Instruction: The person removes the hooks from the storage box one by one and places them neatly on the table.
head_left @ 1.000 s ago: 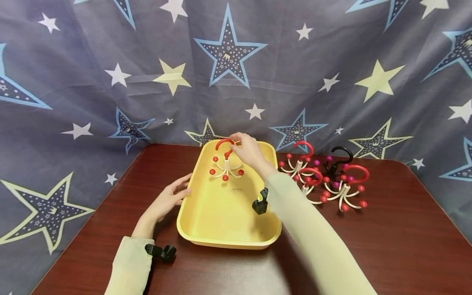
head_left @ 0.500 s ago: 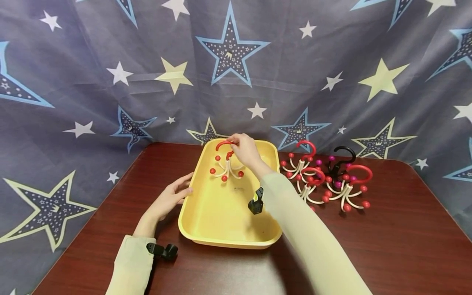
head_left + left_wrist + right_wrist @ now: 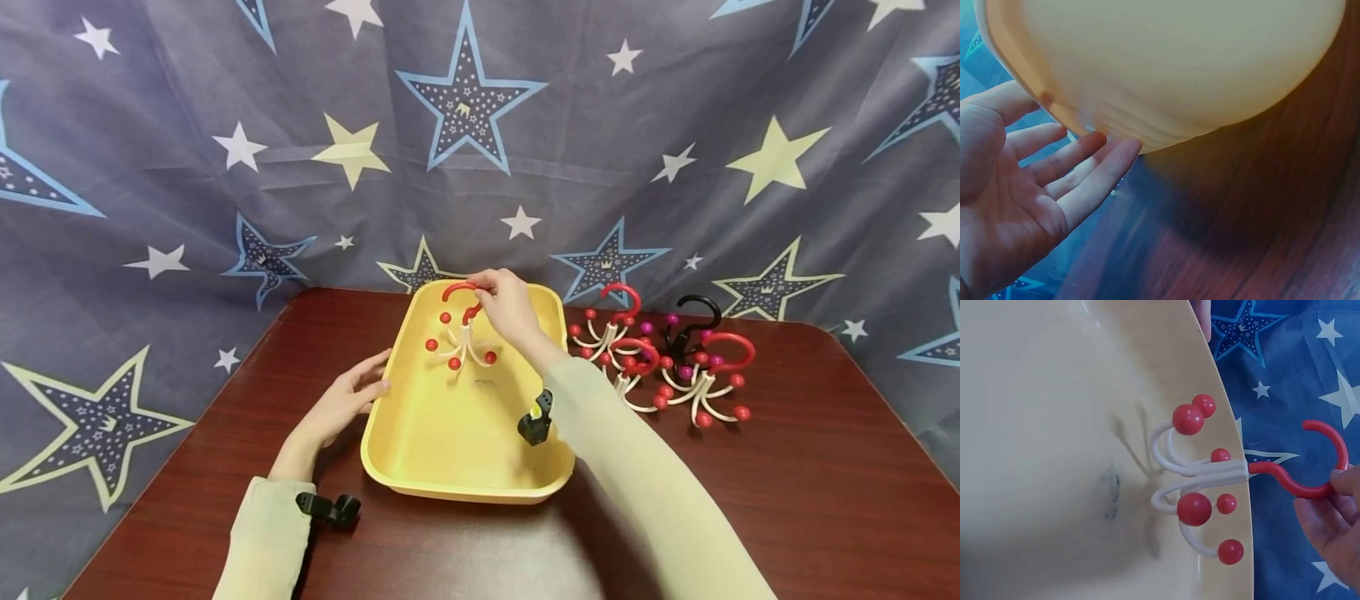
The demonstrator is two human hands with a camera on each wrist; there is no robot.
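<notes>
In the head view, my right hand (image 3: 510, 310) pinches a multi-arm hanger (image 3: 467, 337) by its red hook. The hanger's white arms fan downward, tipped with red balls, inside the far part of a yellow plastic basin (image 3: 450, 454). In the right wrist view, thumb and fingers close on the curved hook (image 3: 1297, 487), and the white arms (image 3: 1213, 475) show against the basin, above their shadow. My left hand (image 3: 347, 406) holds the basin's left side, thumb over the rim. The left wrist view shows its fingers (image 3: 1079, 162) reaching along the basin's outer wall (image 3: 1160, 125).
Right of the basin stand several more hangers: a red one (image 3: 611, 329) at the back, others with red hooks (image 3: 705, 387) nearer, and a black one (image 3: 682, 337) with purple balls. A star-patterned curtain (image 3: 480, 192) hangs behind the brown table (image 3: 787, 483).
The held hanger has shifted very slightly to the right within the basin. My left hand and the other hangers stay in place; the head view itself moves slightly.
</notes>
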